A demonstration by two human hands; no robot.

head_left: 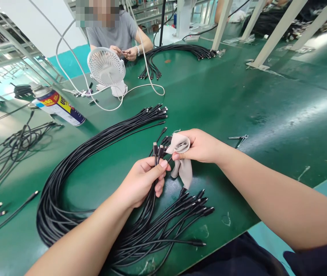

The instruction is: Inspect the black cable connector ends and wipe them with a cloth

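Observation:
My left hand [147, 178] is closed around several black USB cables [152, 199], their connector ends sticking up above the fingers. Pinched in my right hand [196, 147] is a light grey cloth [184, 172], bunched up against the connectors beside my left thumb. Whether a connector lies inside the cloth is hidden. A large bundle of black cables [65, 170] curves across the table to the left, with one set of ends beyond my hands. The other loose connector ends [195, 205] fan out below my right hand.
A spray can [62, 107] and a white fan [107, 67] stand at the back left. Tangled cables [22, 142] lie at far left, tweezers [240, 138] at right. Across the green table [209, 107], a co-worker [114, 32] handles a small item near another cable bundle [180, 48].

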